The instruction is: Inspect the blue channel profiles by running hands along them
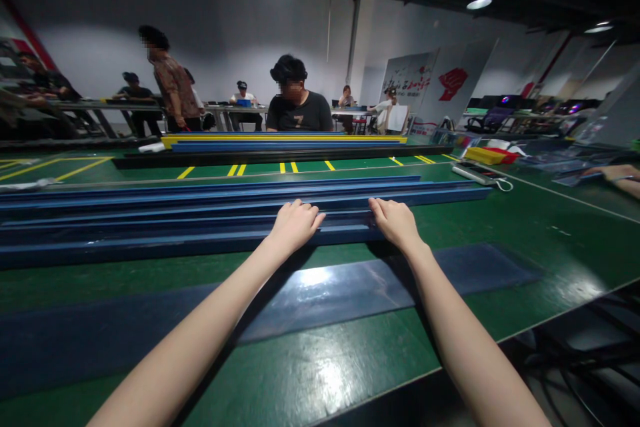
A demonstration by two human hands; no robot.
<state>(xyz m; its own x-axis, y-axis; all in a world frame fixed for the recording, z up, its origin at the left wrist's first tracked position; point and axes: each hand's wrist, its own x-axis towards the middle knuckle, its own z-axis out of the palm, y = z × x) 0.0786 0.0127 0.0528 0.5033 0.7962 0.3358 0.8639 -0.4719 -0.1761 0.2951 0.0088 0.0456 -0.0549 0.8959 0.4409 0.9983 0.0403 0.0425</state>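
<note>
My left hand [296, 225] and my right hand [396, 221] reach forward, a short way apart. Both have their fingers curled over the nearest long blue strip [345, 232], close to its right end. This strip looks like a channel with raised edges. Behind it, several similar blue strips [210, 199] lie side by side, running left to right. Under my forearms a flat, clear bluish plastic sheet [325, 297] lies on the green table [320, 373]. My fingertips are partly hidden behind the strip's edge.
Across the table lie a yellow strip [290, 139] and a black strip [280, 156], with a person [300, 107] seated behind them. At right are a phone-like device with a white cable [474, 173], a yellow tray [483, 155] and another person's hand [617, 173].
</note>
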